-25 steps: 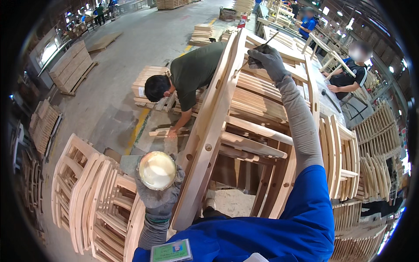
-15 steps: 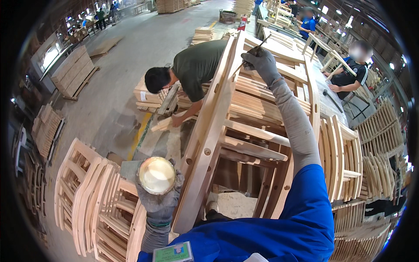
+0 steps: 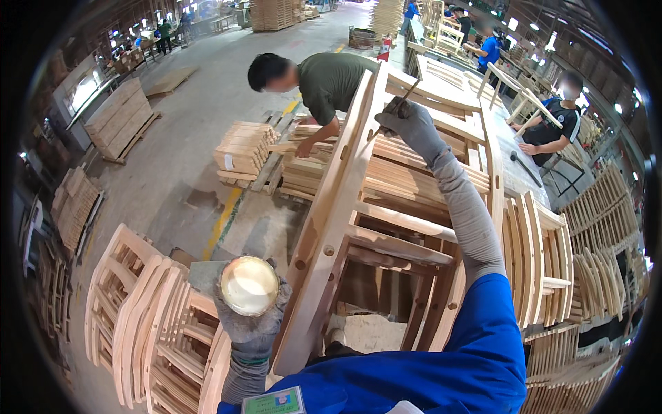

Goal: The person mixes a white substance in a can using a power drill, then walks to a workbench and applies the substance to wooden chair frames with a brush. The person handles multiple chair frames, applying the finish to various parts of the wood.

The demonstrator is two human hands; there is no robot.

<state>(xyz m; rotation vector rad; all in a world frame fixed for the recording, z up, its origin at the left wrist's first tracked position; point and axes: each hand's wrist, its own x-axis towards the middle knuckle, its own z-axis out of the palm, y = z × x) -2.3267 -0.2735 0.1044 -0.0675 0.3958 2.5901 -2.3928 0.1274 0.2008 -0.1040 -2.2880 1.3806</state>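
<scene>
My left hand [image 3: 247, 324], in a grey glove, is closed round a round open container [image 3: 249, 286] of pale cream liquid, left of the upright wooden frames. My right hand [image 3: 414, 131], also gloved, pinches a thin dark stick [image 3: 410, 90] over the far part of the nearest wooden frame [image 3: 329, 228]. The stick's lower end points down to the frame's edge; whether it touches cannot be made out. Round and slot-shaped holes show along that frame's edge. More frames [image 3: 403, 176] stand packed behind it.
Curved wooden frames [image 3: 148, 324] lean at the lower left. Beyond my frames a person in a dark green shirt [image 3: 331, 86] bends over stacked wooden slats [image 3: 245, 148]. At the right, another person [image 3: 555, 124] sits by a bench with a hammer [image 3: 525, 168]. More frames [image 3: 534, 255] stand right.
My right hand has shifted slightly down along the frame with the stick. The bending person has raised their head and drawn their arm back toward the slats. My left hand holds almost still.
</scene>
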